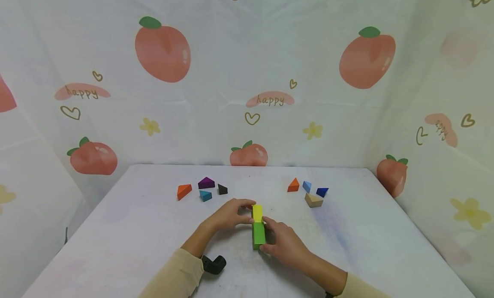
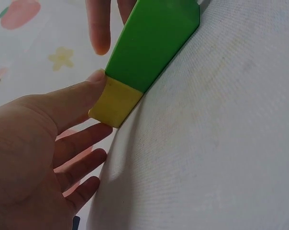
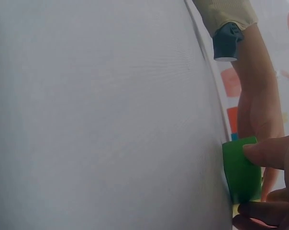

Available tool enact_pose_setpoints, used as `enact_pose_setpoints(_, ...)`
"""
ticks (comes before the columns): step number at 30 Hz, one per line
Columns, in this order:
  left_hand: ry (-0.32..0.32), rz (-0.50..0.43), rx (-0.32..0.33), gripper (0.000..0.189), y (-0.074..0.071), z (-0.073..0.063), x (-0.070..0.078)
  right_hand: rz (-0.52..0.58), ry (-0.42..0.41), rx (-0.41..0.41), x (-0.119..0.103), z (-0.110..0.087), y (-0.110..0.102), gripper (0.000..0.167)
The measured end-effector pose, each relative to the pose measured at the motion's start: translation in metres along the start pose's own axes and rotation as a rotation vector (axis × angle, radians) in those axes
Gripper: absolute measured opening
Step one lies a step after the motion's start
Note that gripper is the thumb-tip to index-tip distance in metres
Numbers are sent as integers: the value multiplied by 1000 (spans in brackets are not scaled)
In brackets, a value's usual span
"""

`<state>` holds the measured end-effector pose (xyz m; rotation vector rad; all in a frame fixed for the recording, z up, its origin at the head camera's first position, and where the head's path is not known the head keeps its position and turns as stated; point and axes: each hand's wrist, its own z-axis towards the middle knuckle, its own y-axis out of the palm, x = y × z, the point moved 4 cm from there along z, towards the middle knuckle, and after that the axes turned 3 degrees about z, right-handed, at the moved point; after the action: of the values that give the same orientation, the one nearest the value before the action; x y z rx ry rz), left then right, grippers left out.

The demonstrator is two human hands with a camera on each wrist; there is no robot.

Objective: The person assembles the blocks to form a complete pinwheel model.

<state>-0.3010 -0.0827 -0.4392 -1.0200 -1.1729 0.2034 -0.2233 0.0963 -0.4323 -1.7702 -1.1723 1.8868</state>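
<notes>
A yellow block (image 1: pixel 257 213) and a green block (image 1: pixel 259 236) lie end to end on the white table, in line away from me, the yellow one farther off. With thumb and index finger my left hand (image 1: pixel 229 214) pinches the yellow block from the left; its other fingers are spread in the left wrist view. My right hand (image 1: pixel 287 243) grips the green block from the right, thumb at the near end and fingers by the seam. In the right wrist view the green block (image 3: pixel 242 170) hides most of the yellow one.
At the back left of the table (image 1: pixel 127 229) lie orange (image 1: pixel 184 191), purple (image 1: pixel 206 183), teal (image 1: pixel 206 196) and dark (image 1: pixel 222 189) blocks. Back right are orange (image 1: pixel 293 185), light blue (image 1: pixel 306 186), dark blue (image 1: pixel 322 191) and plain wood (image 1: pixel 314 200) ones. A fruit-printed curtain hangs behind.
</notes>
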Motion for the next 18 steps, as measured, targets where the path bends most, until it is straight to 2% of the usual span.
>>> enact_pose_setpoints(11, -25, -2, 42, 62, 1, -9, 13, -3, -19, 9, 3, 0, 0, 80)
enact_pose_setpoints(18, 8, 131, 36, 64, 9, -19, 21, 9, -43, 4, 3, -3, -3, 80)
